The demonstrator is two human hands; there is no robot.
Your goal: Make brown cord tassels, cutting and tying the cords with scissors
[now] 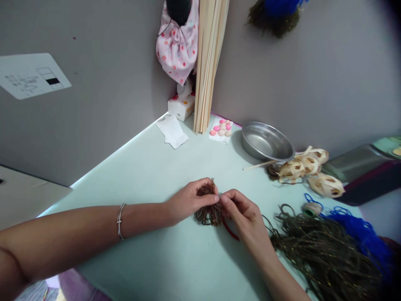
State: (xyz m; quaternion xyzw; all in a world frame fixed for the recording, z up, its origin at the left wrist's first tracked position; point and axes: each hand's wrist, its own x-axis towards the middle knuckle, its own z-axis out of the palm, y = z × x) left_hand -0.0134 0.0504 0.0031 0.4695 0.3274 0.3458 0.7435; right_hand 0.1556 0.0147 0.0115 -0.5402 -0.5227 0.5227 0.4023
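Note:
My left hand (191, 198) is closed around a small looped bundle of brown, gold-flecked yarn (210, 219), held just at the table surface. Its loops hang out below the thumb, and a tuft shows above the fingers. My right hand (242, 213) pinches thumb and forefinger together right beside the bundle; what lies between those fingertips is too small to make out. Part of a thin red curved thing (230, 230) shows beneath the right hand. A strand runs from behind this hand to the big pile of dark brown-gold yarn (326, 251) at right.
Blue yarn (357, 225) and a small spool (312, 208) lie by the pile. Behind are woven pale strip balls (326, 184), a metal bowl (266, 141), pink and beige oval pieces (222, 128), upright wooden strips (209, 67), paper (173, 131) and a tissue pack (181, 108). Grey partitions enclose the table.

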